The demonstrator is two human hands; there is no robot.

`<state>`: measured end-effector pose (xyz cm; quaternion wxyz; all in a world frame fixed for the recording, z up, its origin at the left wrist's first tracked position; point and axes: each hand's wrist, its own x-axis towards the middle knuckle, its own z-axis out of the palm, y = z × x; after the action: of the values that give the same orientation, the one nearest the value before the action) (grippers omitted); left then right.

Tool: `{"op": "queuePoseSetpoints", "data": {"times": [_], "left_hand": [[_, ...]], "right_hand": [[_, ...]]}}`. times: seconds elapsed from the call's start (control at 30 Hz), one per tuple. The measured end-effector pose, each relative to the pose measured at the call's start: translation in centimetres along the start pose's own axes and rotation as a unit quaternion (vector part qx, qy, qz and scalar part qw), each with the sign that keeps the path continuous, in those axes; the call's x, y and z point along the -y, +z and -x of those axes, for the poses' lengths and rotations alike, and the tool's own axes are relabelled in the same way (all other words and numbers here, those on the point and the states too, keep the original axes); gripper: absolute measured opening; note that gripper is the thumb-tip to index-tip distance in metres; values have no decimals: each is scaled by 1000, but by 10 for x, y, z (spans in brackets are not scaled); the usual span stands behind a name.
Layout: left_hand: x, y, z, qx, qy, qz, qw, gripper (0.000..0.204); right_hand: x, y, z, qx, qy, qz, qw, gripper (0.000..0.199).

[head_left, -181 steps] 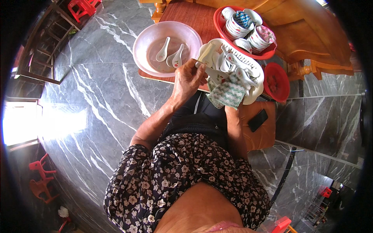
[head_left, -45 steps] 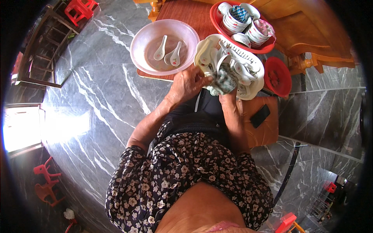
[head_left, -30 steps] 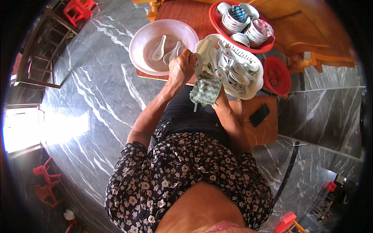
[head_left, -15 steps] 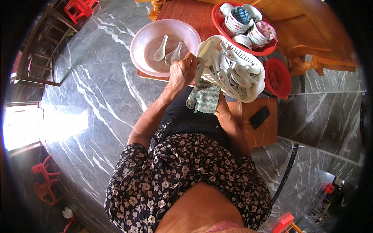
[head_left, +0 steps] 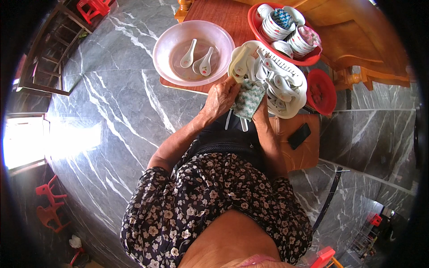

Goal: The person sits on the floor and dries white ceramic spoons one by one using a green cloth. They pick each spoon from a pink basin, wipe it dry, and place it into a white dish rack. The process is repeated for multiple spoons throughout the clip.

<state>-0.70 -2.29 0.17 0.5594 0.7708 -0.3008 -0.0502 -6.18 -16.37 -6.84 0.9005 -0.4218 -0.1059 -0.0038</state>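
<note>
Green checked cloth (head_left: 248,97) is gripped with a white spoon (head_left: 243,123) between left hand (head_left: 221,96) and right hand (head_left: 260,115), just off the wooden surface's (head_left: 219,15) near edge. White spoon basket (head_left: 297,96) overhangs that edge; pink basin (head_left: 193,52) sits at its near-left corner. Grey marble floor (head_left: 111,111) lies open leftward.

A single head-worn fisheye view looks steeply down from above the person's own chest and lap, facing forward over the grey marble floor (head_left: 111,116). The hands (head_left: 221,96) sit near the upper middle, at arm's length. The wooden worktop (head_left: 223,15) fills the top edge, and straight lines bend toward the dark round rim.
</note>
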Motion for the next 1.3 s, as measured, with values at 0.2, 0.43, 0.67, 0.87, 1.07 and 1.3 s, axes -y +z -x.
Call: {"op": "queuePoseSetpoints", "data": {"times": [0.2, 0.43, 0.67, 0.87, 1.07, 1.3], "left_hand": [[3, -1, 3, -96, 23, -67, 993, 10], [13, -4, -8, -136, 77, -142, 977, 8], [26, -23, -26, -178, 58, -167, 968, 8], [22, -27, -32, -166, 45, -158, 972, 10], [22, -19, -23, -99, 23, -84, 991, 12], [17, -5, -9, -44, -26, -18, 999, 12]], "right_hand": [[-14, 18, 6, -255, 42, -78, 963, 34], [16, 60, 11, -197, 60, -82, 975, 29], [33, 89, 11, -115, 69, -81, 988, 10], [37, 87, 11, -84, 90, -122, 985, 14], [21, 58, 11, -116, 110, -97, 982, 24], [11, 39, 10, -205, 57, -77, 974, 22]]}}
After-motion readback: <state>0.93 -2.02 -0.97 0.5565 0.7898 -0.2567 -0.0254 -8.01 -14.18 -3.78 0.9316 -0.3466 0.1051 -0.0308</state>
